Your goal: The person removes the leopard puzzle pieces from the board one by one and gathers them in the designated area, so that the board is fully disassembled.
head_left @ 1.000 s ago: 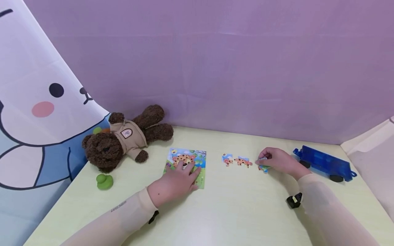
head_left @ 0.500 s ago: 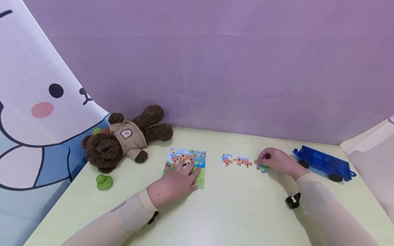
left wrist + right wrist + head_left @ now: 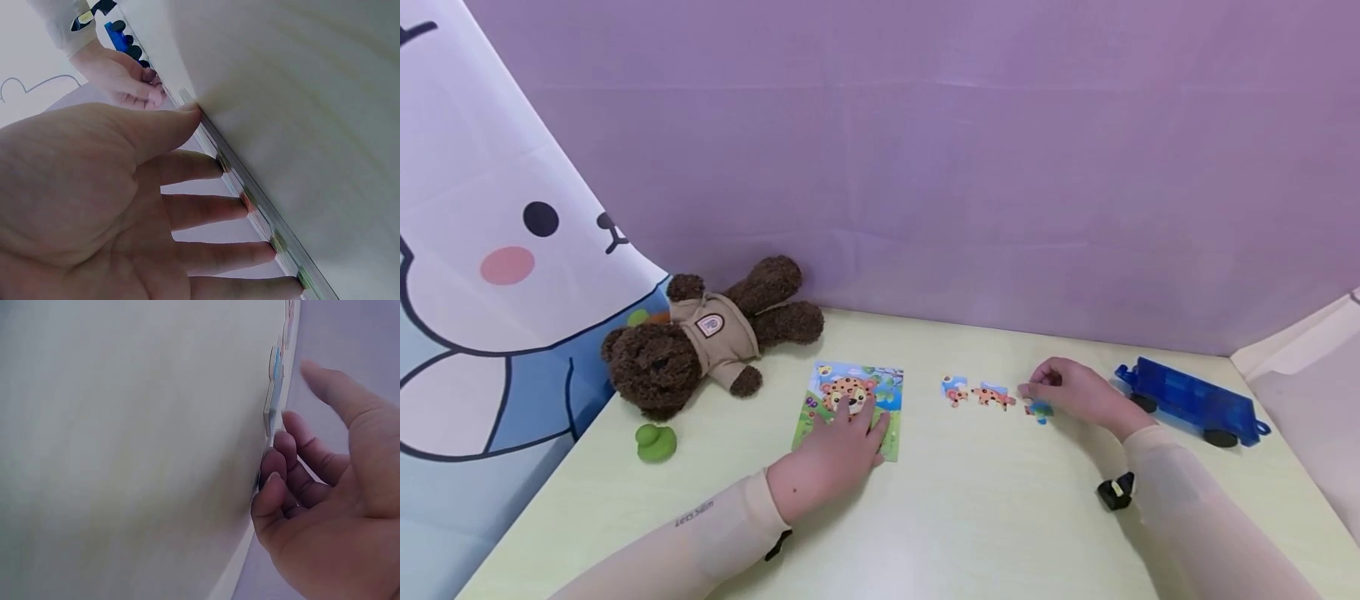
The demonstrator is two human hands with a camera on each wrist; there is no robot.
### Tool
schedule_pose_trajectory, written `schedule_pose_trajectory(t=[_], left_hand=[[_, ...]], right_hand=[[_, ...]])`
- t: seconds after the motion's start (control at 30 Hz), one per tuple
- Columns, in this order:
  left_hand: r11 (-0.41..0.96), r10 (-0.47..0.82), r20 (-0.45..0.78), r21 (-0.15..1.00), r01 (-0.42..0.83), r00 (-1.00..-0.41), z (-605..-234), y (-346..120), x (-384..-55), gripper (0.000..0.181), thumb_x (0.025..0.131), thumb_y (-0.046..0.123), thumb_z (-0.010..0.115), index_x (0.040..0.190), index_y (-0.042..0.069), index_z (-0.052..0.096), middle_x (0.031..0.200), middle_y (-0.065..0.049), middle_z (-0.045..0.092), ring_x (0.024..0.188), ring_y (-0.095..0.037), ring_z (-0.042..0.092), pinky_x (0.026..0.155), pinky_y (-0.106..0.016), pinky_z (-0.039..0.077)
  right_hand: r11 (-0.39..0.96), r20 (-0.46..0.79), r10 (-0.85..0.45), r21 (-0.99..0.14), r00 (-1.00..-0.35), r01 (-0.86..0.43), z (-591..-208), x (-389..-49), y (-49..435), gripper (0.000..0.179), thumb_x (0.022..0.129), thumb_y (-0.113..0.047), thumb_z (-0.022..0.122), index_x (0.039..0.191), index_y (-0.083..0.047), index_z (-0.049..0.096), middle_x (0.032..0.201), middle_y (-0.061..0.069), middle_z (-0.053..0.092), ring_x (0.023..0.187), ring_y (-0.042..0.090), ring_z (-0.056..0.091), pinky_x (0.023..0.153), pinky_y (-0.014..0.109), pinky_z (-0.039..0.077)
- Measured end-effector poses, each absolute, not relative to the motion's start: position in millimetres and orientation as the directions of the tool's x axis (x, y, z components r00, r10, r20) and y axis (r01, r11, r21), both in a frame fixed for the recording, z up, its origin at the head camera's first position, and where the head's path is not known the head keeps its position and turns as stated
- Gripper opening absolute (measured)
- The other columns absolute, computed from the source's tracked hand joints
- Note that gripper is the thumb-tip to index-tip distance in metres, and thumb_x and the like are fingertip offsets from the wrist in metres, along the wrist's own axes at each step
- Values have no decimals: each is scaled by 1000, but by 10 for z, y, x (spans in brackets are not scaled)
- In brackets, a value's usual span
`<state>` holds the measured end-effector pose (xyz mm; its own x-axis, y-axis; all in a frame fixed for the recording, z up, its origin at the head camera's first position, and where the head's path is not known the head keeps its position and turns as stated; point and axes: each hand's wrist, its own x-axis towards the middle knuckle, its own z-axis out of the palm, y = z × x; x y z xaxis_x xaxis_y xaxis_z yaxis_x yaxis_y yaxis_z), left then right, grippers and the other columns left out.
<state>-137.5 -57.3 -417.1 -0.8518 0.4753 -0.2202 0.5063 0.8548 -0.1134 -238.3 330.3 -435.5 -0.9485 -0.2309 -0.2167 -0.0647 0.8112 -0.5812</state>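
Note:
My left hand lies with spread fingers on a leopard puzzle board. In the left wrist view, the fingertips and thumb meet the board's edge. To the right are two loose jigsaw pieces: one with a mouse-like figure, the other with spotted orange patches. Beside them, my right hand is over a blue-green jigsaw piece, partly covering it. The right wrist view shows that piece by the fingertips, thumb apart from the index finger and the other fingers loosely curled.
A brown teddy bear in a beige shirt lies at the back left, with a green rubber duck in front of it. Right of my right hand stands a blue toy wagon. A purple cloth closes off the table's back edge.
My left hand has slid slightly down the board, uncovering more of the leopard's face. The right hand and its jigsaw piece have shifted slightly left, closer to the other two pieces.

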Motion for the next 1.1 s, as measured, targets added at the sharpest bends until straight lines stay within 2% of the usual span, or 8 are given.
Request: schedule_pose_trajectory(t=[0.2,0.4,0.53,0.67,0.77,0.93,1.1], left_hand=[[855,475,-234,-104,508,-848,-4141,-560,-1351,61,113,44,49,166,15,41,174,-14,36,157,-41,42,108,-70,54],[857,479,-229,-86,507,-848,-4149,-560,-1346,61,113,42,50,166,14,41,175,-15,35,158,-39,42,107,-70,54],[860,474,-226,-89,503,-851,-4156,-557,-1349,61,113,42,50,166,14,41,174,-15,36,158,-39,43,105,-69,57],[864,463,-240,-91,495,-853,-4160,-553,-1362,61,113,43,49,167,14,40,176,-14,34,159,-37,41,105,-69,56],[863,461,-253,-95,496,-851,-4168,-549,-1371,62,113,43,48,167,15,38,176,-13,33,161,-33,39,107,-70,55],[857,467,-249,-110,504,-849,-4185,-549,-1378,62,113,43,49,167,14,39,176,-13,34,161,-31,40,106,-70,55],[849,478,-222,-132,512,-850,-4182,-553,-1363,61,113,43,51,165,13,42,174,-14,38,159,-32,42,101,-69,58]], right_hand=[[814,-132,-226,-570,-965,-113,-4184,-2411,3142,50,105,-57,61,118,-9,65,99,6,62,86,20,54,71,31,47],[770,-58,-293,-606,-954,-200,-3984,-2458,2715,42,106,-53,62,111,-11,66,90,4,57,83,20,52,73,33,45],[747,-36,-362,-609,-931,-267,-3867,-2500,2332,38,107,-50,62,110,-13,69,93,7,63,83,20,54,74,33,48],[721,-40,-433,-615,-900,-320,-3769,-2544,1909,33,107,-50,62,112,-18,71,107,11,73,88,19,61,79,34,55],[699,-54,-488,-621,-871,-354,-3738,-2580,1617,31,107,-49,61,112,-20,71,111,11,76,89,19,63,80,35,56],[665,-72,-572,-624,-817,-411,-3782,-2668,1207,27,107,-43,64,111,-18,71,111,6,77,87,15,62,79,32,55],[640,-134,-624,-653,-770,-405,-3875,-2718,907,27,107,-43,64,113,-17,70,109,3,75,88,14,63,80,30,54]])
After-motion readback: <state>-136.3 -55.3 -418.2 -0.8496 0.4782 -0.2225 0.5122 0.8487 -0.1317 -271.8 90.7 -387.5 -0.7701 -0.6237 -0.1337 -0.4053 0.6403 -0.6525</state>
